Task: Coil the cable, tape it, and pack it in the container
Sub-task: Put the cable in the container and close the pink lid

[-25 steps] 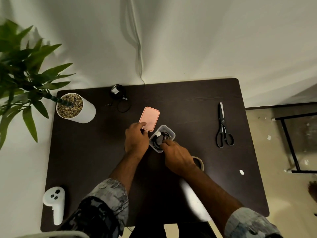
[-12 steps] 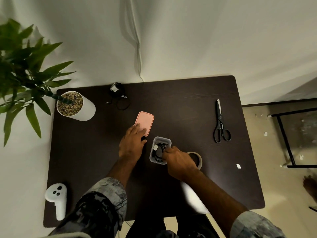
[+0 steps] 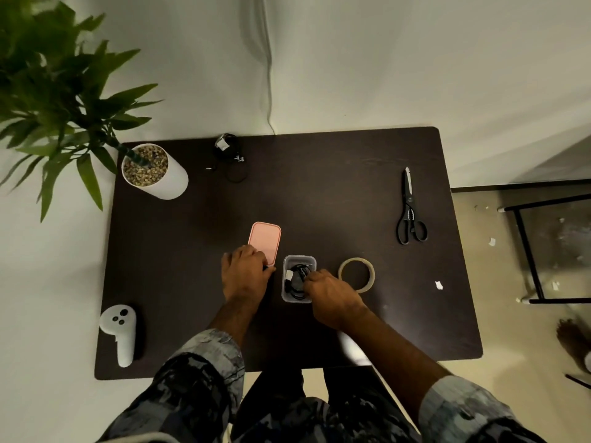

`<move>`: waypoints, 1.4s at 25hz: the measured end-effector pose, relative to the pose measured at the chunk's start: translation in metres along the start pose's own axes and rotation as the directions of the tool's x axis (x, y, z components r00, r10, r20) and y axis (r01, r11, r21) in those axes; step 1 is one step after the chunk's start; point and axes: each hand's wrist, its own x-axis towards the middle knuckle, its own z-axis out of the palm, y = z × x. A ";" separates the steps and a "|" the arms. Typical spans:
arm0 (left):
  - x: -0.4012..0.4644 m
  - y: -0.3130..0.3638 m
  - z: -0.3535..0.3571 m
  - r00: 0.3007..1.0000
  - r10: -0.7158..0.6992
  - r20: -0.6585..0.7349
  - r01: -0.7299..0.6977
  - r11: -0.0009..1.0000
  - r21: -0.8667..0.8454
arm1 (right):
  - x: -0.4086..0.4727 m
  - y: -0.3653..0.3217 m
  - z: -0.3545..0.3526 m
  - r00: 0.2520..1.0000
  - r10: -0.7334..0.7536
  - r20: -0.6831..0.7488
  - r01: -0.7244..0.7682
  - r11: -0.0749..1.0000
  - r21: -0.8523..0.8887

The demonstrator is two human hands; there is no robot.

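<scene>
A small clear plastic container stands on the dark table in front of me. Inside it lies a coiled black cable with a white tape strip. My right hand rests on the container's right side, fingertips pressing on the cable inside. My left hand lies flat on the table just left of the container, its fingers on the near end of the pink lid. A roll of tape lies flat just right of my right hand.
Black scissors lie at the right. A second black cable bundle sits near the far edge. A white pot with a plant stands far left, a white controller near left. A paper scrap lies right.
The container now sits straight rather than angled, with the cable lower inside it. My right hand has drawn off the tape roll, which shows whole. My left hand stays at the lid.
</scene>
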 end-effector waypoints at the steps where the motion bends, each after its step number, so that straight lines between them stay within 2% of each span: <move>1: -0.003 0.000 0.002 1.000 -0.008 -0.004 0.008 1.000 0.025 | -0.002 -0.001 0.003 1.000 -0.003 0.000 0.003 1.000 -0.003; 5: -0.025 -0.004 0.012 0.999 -0.025 0.038 0.024 0.999 0.036 | -0.015 -0.004 0.010 1.000 -0.014 -0.017 0.014 1.000 -0.007; 8: -0.039 -0.005 0.012 0.997 -0.044 0.070 0.039 0.997 0.073 | -0.026 -0.008 0.008 0.993 -0.040 -0.107 0.037 0.999 -0.024; 10: -0.046 -0.005 0.011 0.998 -0.055 0.041 0.052 0.995 0.082 | -0.035 -0.011 0.007 0.983 -0.044 -0.180 0.041 0.999 -0.018; 13: -0.048 -0.009 0.015 1.000 0.005 0.024 -0.002 0.994 -0.107 | -0.045 -0.013 0.008 0.962 -0.016 -0.273 0.027 0.999 0.034; 15: -0.047 -0.012 0.014 0.996 0.061 0.064 -0.052 0.989 -0.138 | -0.050 -0.014 0.011 0.950 0.005 -0.312 0.021 0.997 0.080; 19: -0.047 -0.008 0.008 0.988 0.116 0.101 -0.129 0.983 0.127 | -0.056 -0.015 0.016 0.940 0.043 -0.339 0.008 0.989 0.148; 21: -0.049 -0.010 0.006 0.987 0.152 0.055 -0.159 0.975 0.158 | -0.059 -0.017 0.017 0.942 0.060 -0.330 0.000 0.984 0.177; 23: -0.051 -0.017 0.004 0.979 0.184 -0.083 -0.175 0.979 0.105 | -0.060 -0.018 0.018 0.937 0.076 -0.341 -0.007 0.980 0.199; 26: -0.056 -0.017 -0.010 0.960 0.159 -0.229 -0.173 0.984 -0.044 | -0.058 -0.023 0.018 0.923 0.121 -0.364 -0.031 0.969 0.245; 28: -0.058 -0.010 -0.020 0.947 0.060 -0.314 -0.157 0.943 -0.293 | -0.056 -0.029 0.016 0.899 0.195 -0.392 -0.060 0.942 0.331; 30: -0.058 0.000 -0.033 0.950 -0.010 -0.311 -0.168 0.824 -0.540 | -0.053 -0.033 0.013 0.857 0.305 -0.415 -0.077 0.873 0.482; 32: -0.054 0.007 -0.040 0.935 0.046 -0.351 -0.273 0.726 -0.632 | -0.050 -0.037 0.007 0.815 0.390 -0.428 -0.067 0.798 0.599; 35: -0.048 0.021 -0.046 0.919 0.196 -0.341 -0.379 0.671 -0.637 | -0.047 -0.039 -0.001 0.788 0.436 -0.436 -0.044 0.745 0.665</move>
